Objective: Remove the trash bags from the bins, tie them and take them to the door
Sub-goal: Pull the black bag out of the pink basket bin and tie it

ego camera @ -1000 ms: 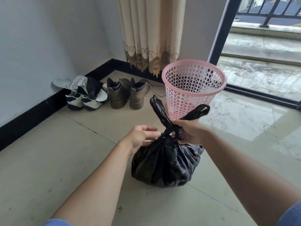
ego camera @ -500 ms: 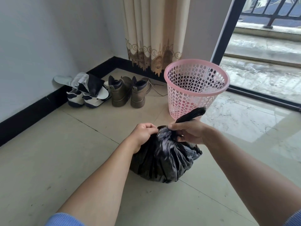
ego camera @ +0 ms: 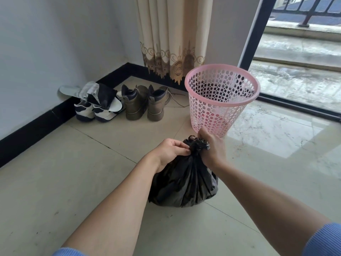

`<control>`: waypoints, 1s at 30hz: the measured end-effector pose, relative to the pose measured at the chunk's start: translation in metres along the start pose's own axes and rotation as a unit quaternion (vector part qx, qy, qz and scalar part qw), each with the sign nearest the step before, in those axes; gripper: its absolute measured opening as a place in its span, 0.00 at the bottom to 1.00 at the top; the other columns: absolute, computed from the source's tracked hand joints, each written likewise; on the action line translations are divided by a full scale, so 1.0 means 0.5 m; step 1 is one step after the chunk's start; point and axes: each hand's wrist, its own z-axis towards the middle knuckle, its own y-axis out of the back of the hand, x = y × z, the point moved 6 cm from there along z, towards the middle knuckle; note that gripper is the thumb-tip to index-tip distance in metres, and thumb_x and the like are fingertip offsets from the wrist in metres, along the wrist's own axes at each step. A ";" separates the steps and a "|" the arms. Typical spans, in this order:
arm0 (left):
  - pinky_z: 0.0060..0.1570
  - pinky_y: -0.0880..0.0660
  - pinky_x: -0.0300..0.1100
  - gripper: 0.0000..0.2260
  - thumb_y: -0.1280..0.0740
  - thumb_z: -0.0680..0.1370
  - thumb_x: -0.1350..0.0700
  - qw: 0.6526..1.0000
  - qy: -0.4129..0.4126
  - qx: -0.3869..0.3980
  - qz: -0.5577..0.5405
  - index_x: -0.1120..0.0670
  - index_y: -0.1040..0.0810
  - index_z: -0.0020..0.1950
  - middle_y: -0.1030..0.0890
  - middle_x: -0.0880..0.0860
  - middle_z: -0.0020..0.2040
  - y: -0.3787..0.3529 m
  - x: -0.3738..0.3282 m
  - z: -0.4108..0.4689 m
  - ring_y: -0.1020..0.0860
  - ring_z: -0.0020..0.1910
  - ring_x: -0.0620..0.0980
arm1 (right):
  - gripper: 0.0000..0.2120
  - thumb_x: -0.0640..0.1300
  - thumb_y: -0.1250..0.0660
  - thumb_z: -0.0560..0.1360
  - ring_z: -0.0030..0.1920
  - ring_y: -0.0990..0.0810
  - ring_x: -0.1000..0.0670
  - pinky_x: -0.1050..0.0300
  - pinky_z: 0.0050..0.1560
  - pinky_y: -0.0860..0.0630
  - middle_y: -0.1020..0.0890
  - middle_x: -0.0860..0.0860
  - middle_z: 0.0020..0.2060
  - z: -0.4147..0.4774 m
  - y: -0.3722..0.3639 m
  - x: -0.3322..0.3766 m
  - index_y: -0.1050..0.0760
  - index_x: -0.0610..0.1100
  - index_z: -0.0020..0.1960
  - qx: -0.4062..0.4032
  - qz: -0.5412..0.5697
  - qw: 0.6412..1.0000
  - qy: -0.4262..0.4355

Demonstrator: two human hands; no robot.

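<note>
Head view: left hand (ego camera: 170,152) and right hand (ego camera: 212,147) pinch the trash bag (ego camera: 184,183) neck; soft, probably light, best lifted just below that pinch.

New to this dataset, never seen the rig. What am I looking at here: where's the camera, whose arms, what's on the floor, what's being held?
There is no machine: a person wears one wide-angle camera on the head, looking forward and down, so the two bare arms coming in from the bottom are their own. On the tiled floor sits a black trash bag, already out of the pink bin that stands just behind it with no liner. The left hand and right hand both grip the bag's gathered neck, where the plastic is bunched into a knot. By the wall are boots and sneakers, with a curtain behind.
</note>
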 end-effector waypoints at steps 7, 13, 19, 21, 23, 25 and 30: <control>0.35 0.31 0.38 0.04 0.26 0.70 0.61 0.989 0.062 -0.109 0.081 0.55 0.20 0.41 0.21 0.52 0.36 0.049 0.079 0.000 0.25 0.35 0.48 | 0.07 0.43 0.29 0.73 0.40 0.20 0.50 0.58 0.35 0.25 0.19 0.48 0.39 -0.036 -0.090 -0.055 0.23 0.41 0.48 0.233 0.408 0.807 -0.359; 0.41 0.29 0.39 0.03 0.32 0.72 0.60 0.972 -0.015 -0.195 0.130 0.56 0.18 0.42 0.22 0.51 0.35 0.057 0.040 0.024 0.25 0.38 0.50 | 0.28 0.58 0.33 0.73 0.45 0.23 0.47 0.52 0.42 0.27 0.20 0.44 0.53 -0.030 -0.043 -0.145 0.27 0.38 0.64 0.009 0.353 0.808 -0.471; 0.59 0.25 0.45 0.11 0.31 0.74 0.63 0.984 -0.047 -0.072 0.153 0.55 0.21 0.55 0.20 0.53 0.49 -0.021 0.015 0.071 0.22 0.51 0.51 | 0.22 0.60 0.41 0.79 0.53 0.20 0.47 0.43 0.60 0.25 0.20 0.46 0.51 -0.067 -0.069 -0.138 0.26 0.43 0.60 0.086 0.421 0.722 -0.542; 0.57 0.25 0.46 0.13 0.28 0.72 0.63 0.975 -0.028 -0.041 0.215 0.56 0.21 0.56 0.22 0.52 0.45 -0.040 0.027 0.080 0.23 0.47 0.51 | 0.20 0.59 0.43 0.80 0.50 0.21 0.47 0.44 0.59 0.25 0.21 0.46 0.48 -0.069 -0.067 -0.135 0.22 0.43 0.49 0.108 0.429 0.720 -0.535; 0.53 0.25 0.43 0.11 0.27 0.70 0.63 0.943 -0.029 -0.060 0.327 0.56 0.18 0.52 0.21 0.51 0.43 -0.045 0.037 0.082 0.23 0.45 0.50 | 0.23 0.57 0.45 0.81 0.47 0.22 0.48 0.45 0.58 0.25 0.22 0.46 0.45 -0.070 -0.064 -0.139 0.22 0.43 0.40 0.114 0.423 0.727 -0.528; 0.51 0.25 0.41 0.08 0.27 0.70 0.63 0.918 -0.031 -0.092 0.384 0.54 0.18 0.47 0.19 0.52 0.45 -0.044 0.043 0.074 0.22 0.46 0.51 | 0.24 0.56 0.45 0.82 0.44 0.23 0.48 0.47 0.53 0.25 0.23 0.46 0.43 -0.071 -0.065 -0.143 0.23 0.43 0.37 0.119 0.415 0.730 -0.530; 0.43 0.29 0.44 0.08 0.33 0.70 0.61 0.866 -0.056 -0.188 0.459 0.48 0.27 0.40 0.20 0.51 0.45 -0.033 0.020 0.056 0.23 0.46 0.55 | 0.19 0.52 0.45 0.82 0.38 0.21 0.50 0.54 0.40 0.27 0.20 0.46 0.41 -0.073 -0.077 -0.139 0.23 0.43 0.43 0.124 0.432 0.727 -0.520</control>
